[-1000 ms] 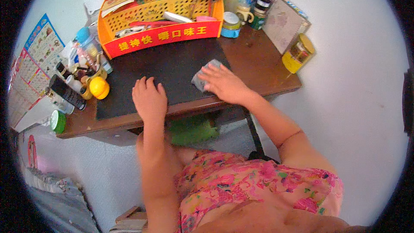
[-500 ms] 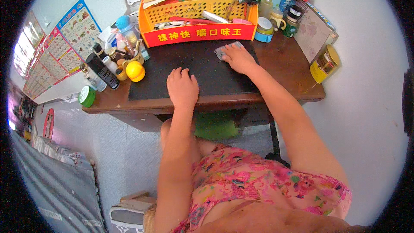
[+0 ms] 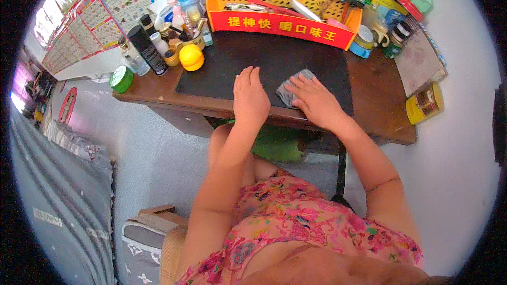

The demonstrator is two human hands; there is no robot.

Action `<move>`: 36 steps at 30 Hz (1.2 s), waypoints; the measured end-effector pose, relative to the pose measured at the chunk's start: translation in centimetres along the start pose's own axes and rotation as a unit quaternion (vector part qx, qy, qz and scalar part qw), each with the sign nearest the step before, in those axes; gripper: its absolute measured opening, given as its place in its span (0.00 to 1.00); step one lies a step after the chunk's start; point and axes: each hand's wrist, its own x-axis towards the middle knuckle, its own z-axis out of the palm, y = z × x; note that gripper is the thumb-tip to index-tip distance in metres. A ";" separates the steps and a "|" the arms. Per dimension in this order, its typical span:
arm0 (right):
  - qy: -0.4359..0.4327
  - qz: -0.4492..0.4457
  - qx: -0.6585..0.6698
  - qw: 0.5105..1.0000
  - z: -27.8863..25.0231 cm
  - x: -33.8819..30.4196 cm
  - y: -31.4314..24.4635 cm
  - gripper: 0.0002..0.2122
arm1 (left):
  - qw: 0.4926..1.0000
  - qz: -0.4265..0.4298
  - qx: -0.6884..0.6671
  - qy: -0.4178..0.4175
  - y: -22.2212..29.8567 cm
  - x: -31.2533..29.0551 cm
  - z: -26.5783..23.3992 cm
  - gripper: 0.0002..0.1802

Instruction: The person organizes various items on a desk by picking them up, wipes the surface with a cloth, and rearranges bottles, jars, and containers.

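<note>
On the black desk mat [image 3: 211, 76], my right hand [image 3: 317, 103] holds a crumpled grey cloth [image 3: 288, 91] down near the front edge. Its fingers lie over the cloth, which shows beyond the fingertips and on the thumb side. To its left, my left hand [image 3: 251, 95] rests palm down at the mat's front edge with fingers extended and nothing in them. A yellow round container [image 3: 191, 57] stands at the mat's left side.
A yellow basket with a red front [image 3: 280, 27] full of small items spans the back. Bottles and jars crowd the left, including a black spray can [image 3: 147, 50] and green jar [image 3: 121, 79]. A yellow-labelled jar [image 3: 424, 104] stands at the right edge of the brown desk [image 3: 377, 92].
My right hand has drawn the grey cloth from near the basket toward the front edge. My left hand stays on the mat near the front edge. The view has shifted.
</note>
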 end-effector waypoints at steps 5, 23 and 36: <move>0.013 -0.043 -0.004 0.999 3.3 10.8 2.9 0.21 | 0.998 0.011 0.021 0.057 0.4 0.0 0.4 0.31; 0.029 -0.181 -0.010 0.983 1.8 4.8 -3.9 0.23 | 0.986 0.008 -0.125 0.109 -4.7 -3.1 -5.7 0.24; 0.082 -0.057 -0.019 0.995 8.7 22.2 0.5 0.22 | 0.994 -0.022 0.071 0.081 -7.4 2.6 -4.2 0.17</move>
